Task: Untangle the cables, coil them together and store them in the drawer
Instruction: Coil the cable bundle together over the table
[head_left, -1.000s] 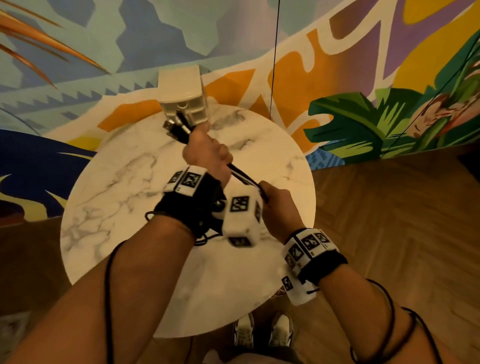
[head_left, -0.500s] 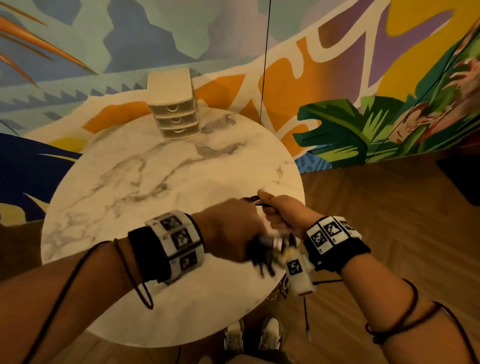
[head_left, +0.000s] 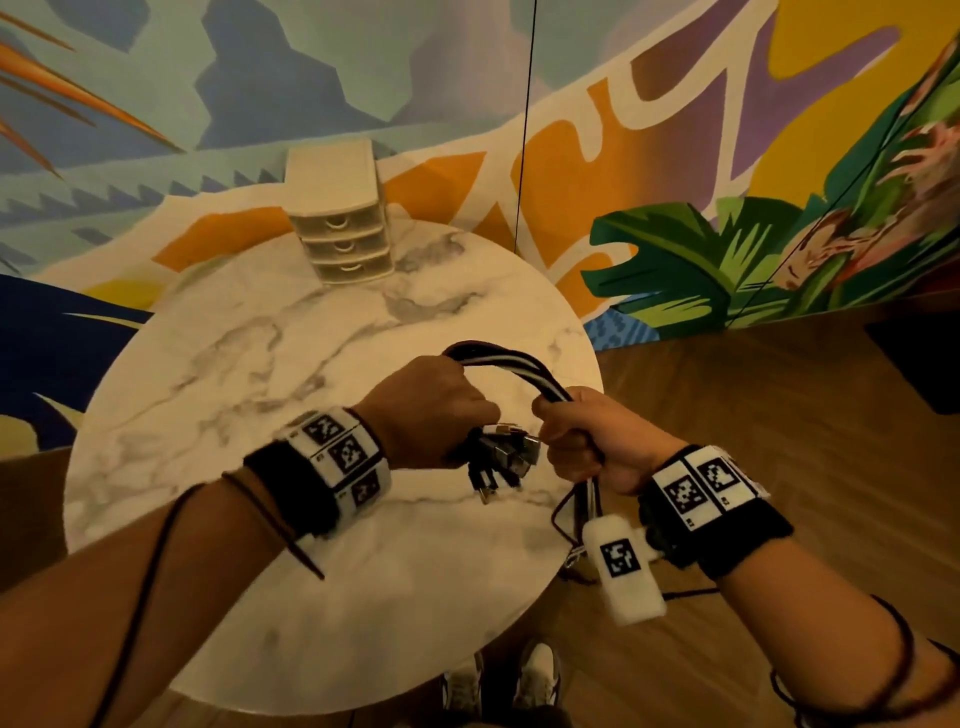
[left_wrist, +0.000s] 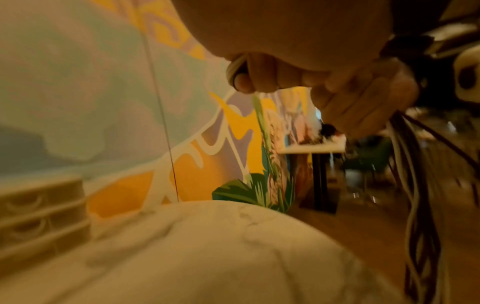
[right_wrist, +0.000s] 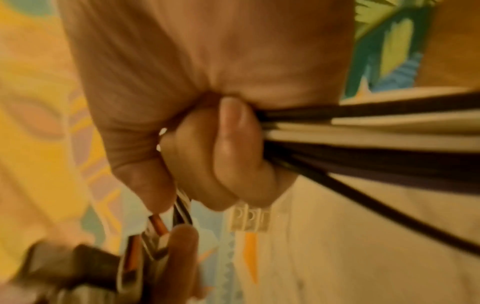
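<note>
Against mural wall (head_left: 363, 78), marble table (head_left: 260, 364).

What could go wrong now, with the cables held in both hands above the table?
1. The cables arch between the left hand and right hand; a loose grip could let the loop spring open.
2. Their free ends hang past the table edge and could snag.
3. All drawers of the drawer unit look closed, and both hands are occupied.

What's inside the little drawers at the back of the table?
You can't see. The three-drawer organizer has all its drawers shut, so their insides are hidden. The cable bundle is not in it: the left hand and right hand hold it.
</note>
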